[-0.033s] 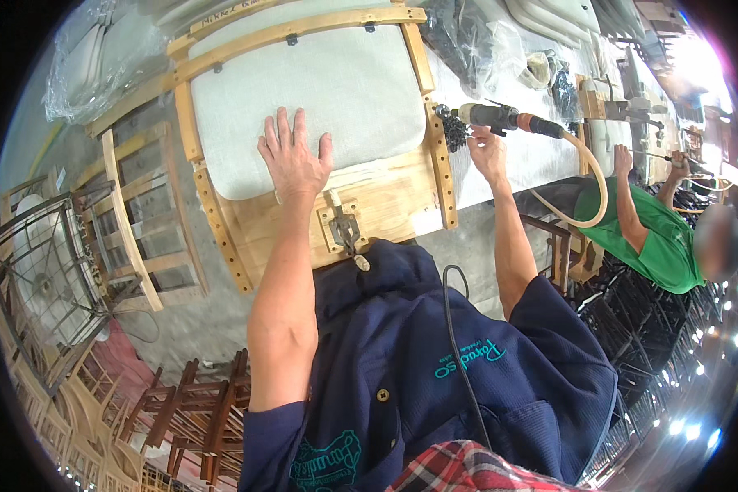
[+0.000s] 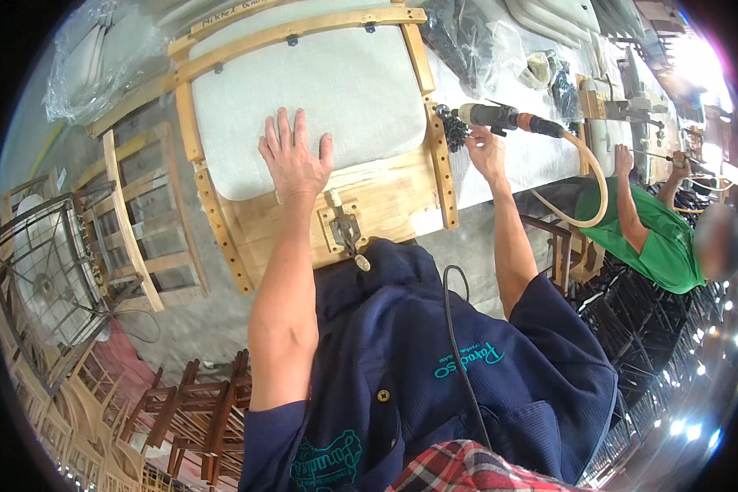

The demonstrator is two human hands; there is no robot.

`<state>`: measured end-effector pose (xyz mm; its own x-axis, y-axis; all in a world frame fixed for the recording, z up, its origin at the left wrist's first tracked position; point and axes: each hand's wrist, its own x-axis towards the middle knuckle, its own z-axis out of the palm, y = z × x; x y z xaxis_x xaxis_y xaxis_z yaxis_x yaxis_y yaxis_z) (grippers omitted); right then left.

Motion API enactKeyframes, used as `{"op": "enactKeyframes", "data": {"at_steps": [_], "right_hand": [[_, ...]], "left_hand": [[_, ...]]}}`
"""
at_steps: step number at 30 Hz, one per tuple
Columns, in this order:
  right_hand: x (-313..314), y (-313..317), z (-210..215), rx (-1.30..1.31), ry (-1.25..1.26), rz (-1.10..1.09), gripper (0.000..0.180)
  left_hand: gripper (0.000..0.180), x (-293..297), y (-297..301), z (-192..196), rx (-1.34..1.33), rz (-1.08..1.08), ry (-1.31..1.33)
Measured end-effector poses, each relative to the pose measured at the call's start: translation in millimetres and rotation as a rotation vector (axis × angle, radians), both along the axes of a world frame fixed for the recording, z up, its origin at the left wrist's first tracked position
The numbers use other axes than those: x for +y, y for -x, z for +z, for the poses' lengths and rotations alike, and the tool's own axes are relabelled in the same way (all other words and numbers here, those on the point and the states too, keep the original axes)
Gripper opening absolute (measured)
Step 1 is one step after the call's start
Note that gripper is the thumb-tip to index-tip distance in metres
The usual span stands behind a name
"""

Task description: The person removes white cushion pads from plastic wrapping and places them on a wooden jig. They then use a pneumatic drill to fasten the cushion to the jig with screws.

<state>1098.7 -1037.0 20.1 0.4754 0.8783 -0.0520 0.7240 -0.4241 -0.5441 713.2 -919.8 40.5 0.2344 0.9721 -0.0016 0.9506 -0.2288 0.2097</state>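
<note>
My left hand [image 2: 293, 160] lies flat with its fingers spread on a padded panel covered in pale fabric [image 2: 328, 82]. The panel rests in a wooden frame jig [image 2: 186, 123] on a plywood base [image 2: 385, 193]. A metal toggle clamp [image 2: 344, 230] is mounted near the base's front edge. To the right of the jig, my right hand [image 2: 487, 154] has its fingers pinched beside a heap of small black screws [image 2: 454, 131]. What is between those fingertips is too small to name. A power driver [image 2: 488, 116] with a beige hose lies just beyond that hand.
Clear plastic bags [image 2: 500, 53] and stacked pale panels [image 2: 558, 16] stand at the back right. A co-worker in a green shirt [image 2: 644, 234] works farther right. At left are a wooden pallet [image 2: 131, 221] and a caged fan [image 2: 49, 279]. Brown wooden frames [image 2: 209, 410] sit lower left.
</note>
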Motion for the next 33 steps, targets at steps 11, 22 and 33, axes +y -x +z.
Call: {"op": "enactKeyframes", "data": {"at_steps": [11,22,33], "right_hand": [[20,-21,-39,-0.241,0.317,-0.098,0.044],[29,-23,-45,-0.052,0.186,-0.094,0.031],[32,-4,-20,-0.02,0.093,-0.19,0.037]], "left_hand": [[0.067,6,-2,-9,-0.012,-0.007,-0.025],[0.069,6,-4,-5,0.038,0.007,0.051],[0.069,6,-4,-3,0.061,0.01,0.053]]}}
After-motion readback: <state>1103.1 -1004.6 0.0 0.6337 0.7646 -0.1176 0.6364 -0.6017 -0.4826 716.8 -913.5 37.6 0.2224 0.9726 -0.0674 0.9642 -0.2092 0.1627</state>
